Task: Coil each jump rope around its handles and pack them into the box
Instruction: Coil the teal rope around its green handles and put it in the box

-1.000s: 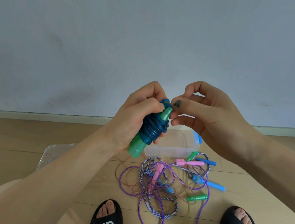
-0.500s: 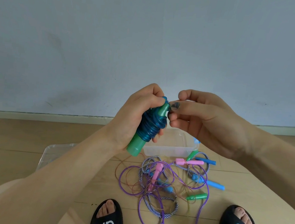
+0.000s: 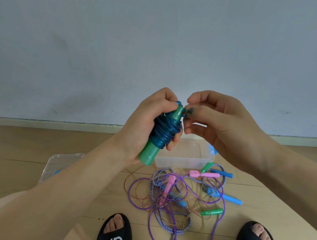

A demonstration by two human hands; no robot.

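The left hand (image 3: 143, 126) grips the green handles (image 3: 152, 150) tight, the right hand (image 3: 216, 123) pinches the springy, slippery blue rope (image 3: 165, 132) end by its fingers (image 3: 190, 111), so hold the coils.

Coiled blue rope (image 3: 165, 129) – green handles (image 3: 149, 154), seemingly paired.

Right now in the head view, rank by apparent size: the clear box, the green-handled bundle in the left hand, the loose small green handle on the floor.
1. clear box, though partly hidden behind the hands.
2. green-handled bundle; it is nearer the camera, so it looks bigger than it really is.
3. small green handle.
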